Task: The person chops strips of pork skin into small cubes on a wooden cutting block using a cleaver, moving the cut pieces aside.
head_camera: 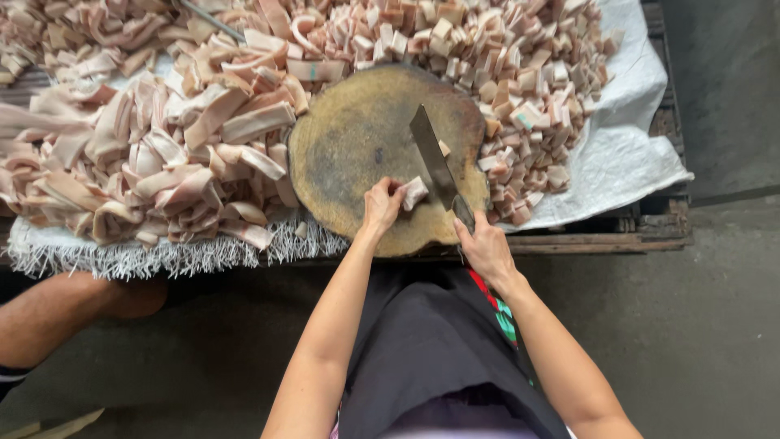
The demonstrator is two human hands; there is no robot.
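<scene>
Your left hand (382, 205) pinches a small pale piece of meat (414, 192) against the near part of the round wooden chopping block (357, 146), fingers curled over it. Your right hand (486, 248) is wrapped tight around the handle of a cleaver (435, 162), whose long grey blade lies slanted across the block, its tip pointing away from you and its edge just beside the piece you hold. One more small cube rests against the blade's far side.

The block sits on the tabletop, on a white woven sheet (626, 154) with a frayed fringe hanging over the near edge. To the left of the block lies a large heap of long pink-and-white strips (162, 154), folded and tangled. Behind and to the right of the block lies a pile of cut cubes (504, 65) of the same meat, reaching up to the block's rim. At the lower left, another person's bare knee (122, 297) shows near the fringe.
</scene>
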